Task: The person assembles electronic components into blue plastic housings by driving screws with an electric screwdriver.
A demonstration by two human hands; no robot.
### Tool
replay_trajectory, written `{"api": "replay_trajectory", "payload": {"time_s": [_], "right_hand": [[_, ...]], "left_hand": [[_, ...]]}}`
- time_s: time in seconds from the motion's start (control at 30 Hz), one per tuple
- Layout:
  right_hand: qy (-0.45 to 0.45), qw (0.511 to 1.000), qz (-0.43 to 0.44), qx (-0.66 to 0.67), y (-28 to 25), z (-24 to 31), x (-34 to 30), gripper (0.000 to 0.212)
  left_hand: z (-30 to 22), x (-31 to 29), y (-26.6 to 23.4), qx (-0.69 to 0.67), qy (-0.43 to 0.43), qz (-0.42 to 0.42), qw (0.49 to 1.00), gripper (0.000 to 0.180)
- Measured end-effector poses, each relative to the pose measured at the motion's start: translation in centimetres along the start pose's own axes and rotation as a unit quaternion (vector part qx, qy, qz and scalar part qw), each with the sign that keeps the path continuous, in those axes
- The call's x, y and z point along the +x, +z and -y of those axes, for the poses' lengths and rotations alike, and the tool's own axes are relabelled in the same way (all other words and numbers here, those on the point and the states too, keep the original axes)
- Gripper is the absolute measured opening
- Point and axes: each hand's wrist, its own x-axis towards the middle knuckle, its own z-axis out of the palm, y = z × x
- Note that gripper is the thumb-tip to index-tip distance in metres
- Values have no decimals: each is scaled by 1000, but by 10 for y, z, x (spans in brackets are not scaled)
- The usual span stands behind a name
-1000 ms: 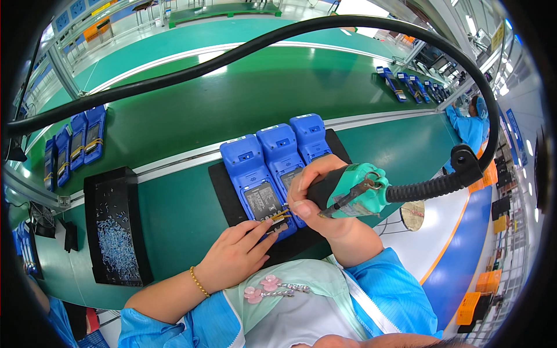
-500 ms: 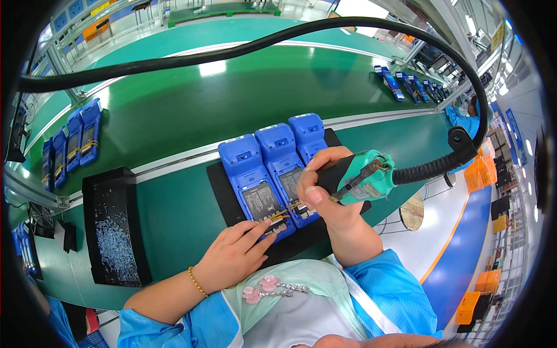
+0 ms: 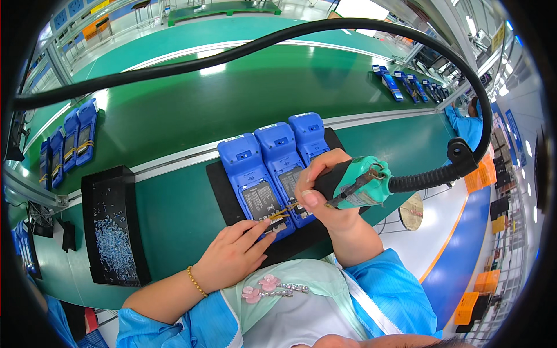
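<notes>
My right hand (image 3: 322,188) is closed around a green-and-black corded electric screwdriver (image 3: 365,182), its cable end toward the right. The tool's tip is hidden behind my fingers. Three blue handheld devices (image 3: 239,152) lie side by side, backs up, on a black mat (image 3: 217,180). Black labelled packs sit in the lower halves of the left and middle ones. My left hand (image 3: 235,249) lies with outstretched fingers on the lower end of the left device. Thin yellow strands (image 3: 279,216), like rubber bands, show at its fingertips. The left thumb is hidden.
A black tray (image 3: 87,232) with many small blue and silver screws (image 3: 115,243) stands at left. More blue devices (image 3: 87,130) rest on the green surface beyond the metal rail, left and right. A black cable (image 3: 249,49) arches overhead. A person in blue (image 3: 467,124) is at far right.
The screwdriver and my right hand have shifted slightly left and down. The overhead cable has sagged a little at its left end. My left hand stays in place.
</notes>
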Motion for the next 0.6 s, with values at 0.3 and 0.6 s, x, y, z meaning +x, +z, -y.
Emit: {"api": "replay_trajectory", "payload": {"time_s": [0.3, 0.6], "right_hand": [[-14, 999, -5, -32, -3, 2, 0, 37], [-18, 999, 6, -32, -4, 8, 0, 39]], "left_hand": [[0, -1, 1, 6, 2, -8, 1000, 51], [-1, 1, -2, -4, 6, -13, 1000, 50]]}}
